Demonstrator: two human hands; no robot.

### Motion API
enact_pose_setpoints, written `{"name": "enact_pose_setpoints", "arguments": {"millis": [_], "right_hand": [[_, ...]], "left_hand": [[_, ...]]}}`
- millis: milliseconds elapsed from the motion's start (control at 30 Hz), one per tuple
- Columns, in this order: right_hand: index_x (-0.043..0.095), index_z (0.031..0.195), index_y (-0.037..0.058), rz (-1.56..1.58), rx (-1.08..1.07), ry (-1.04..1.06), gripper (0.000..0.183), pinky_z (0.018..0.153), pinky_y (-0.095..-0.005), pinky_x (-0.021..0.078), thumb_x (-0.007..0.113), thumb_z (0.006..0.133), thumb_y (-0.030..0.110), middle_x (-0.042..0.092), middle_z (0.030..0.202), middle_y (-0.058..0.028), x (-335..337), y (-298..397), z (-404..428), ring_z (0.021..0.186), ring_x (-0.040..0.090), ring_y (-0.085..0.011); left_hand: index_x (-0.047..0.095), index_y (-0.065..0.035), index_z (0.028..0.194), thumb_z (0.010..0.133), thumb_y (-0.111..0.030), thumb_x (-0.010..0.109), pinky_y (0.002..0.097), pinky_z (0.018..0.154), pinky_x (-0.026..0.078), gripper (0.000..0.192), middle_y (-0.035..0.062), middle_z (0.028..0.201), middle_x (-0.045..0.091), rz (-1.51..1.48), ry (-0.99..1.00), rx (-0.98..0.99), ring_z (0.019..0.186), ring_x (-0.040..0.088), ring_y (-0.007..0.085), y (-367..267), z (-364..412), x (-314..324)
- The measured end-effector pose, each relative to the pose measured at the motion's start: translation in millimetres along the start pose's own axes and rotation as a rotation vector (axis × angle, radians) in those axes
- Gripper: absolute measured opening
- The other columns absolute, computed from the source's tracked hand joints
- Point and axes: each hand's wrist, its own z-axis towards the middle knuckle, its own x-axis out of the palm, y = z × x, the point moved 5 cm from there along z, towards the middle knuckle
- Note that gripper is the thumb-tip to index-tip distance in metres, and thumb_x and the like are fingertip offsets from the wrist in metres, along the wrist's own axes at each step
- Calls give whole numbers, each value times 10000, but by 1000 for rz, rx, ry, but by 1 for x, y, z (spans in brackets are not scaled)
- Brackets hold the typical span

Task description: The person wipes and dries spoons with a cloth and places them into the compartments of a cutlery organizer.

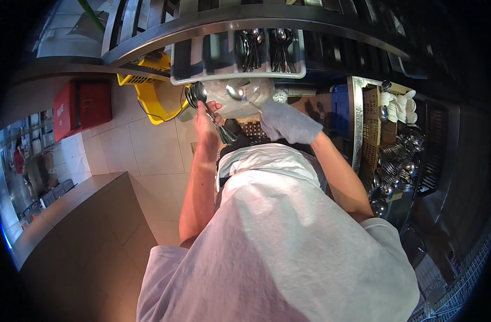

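Note:
My left hand (207, 120) grips a bundle of metal spoons (197, 93), their bowls pointing away from me and the handles hanging below my fingers. A grey cloth or mitt (289, 122) covers my right hand (283, 120), hiding its fingers. From the cloth sticks out a single metal spoon (235, 92), its bowl pointing left over a clear plastic bag (217, 106). Just beyond both hands sits a grey divided cutlery tray (237, 77). Its two right compartments hold upright-laid spoons (251, 50) and more spoons (282, 50).
A metal rack rail (229, 25) crosses above the tray. To the left are a yellow mop bucket (157, 108), a red box (84, 106) and a low wall (88, 213). At right, a perforated basket (371, 120) stands near white spoons (396, 106) and piled metal cutlery (398, 161).

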Motion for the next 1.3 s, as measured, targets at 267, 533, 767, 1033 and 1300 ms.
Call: {"name": "enact_pose_setpoints", "arguments": {"millis": [267,533,767,1033,1300], "right_hand": [[666,681,37,-550,372,-22,36,672,-477,466,647,705,57,650,736,-171,-35,-24,69,691,636,-340],[632,932,32,-216,-55,-487,212,737,-451,480,617,752,144,606,841,-164,-12,24,37,851,600,-343],[589,1035,-13,696,434,-825,201,668,-356,505,525,857,56,612,841,-133,-18,-16,35,701,599,-297],[609,1076,20,410,505,-512,232,833,-351,472,501,940,174,623,1014,-142,26,-40,16,921,584,-272],[566,931,70,1754,631,-753,187,653,-400,471,503,917,245,592,887,-137,57,-53,2,710,571,-200]], "left_hand": [[566,-44,883,1018,-291,479,254,456,335,295,55,700,569,-5,167,-101,503,424,102,29,-30,19],[562,-45,919,950,-187,594,253,497,389,150,74,745,601,184,329,-134,549,492,115,29,-46,39],[559,29,987,979,-298,573,326,684,566,328,155,903,664,182,357,-135,764,666,223,29,-56,49],[549,19,972,988,-262,550,322,678,558,281,144,907,653,193,323,-152,784,665,221,39,-43,39],[567,-27,956,956,-264,609,261,577,460,240,73,832,634,291,328,-98,631,539,101,32,-47,46]]}}
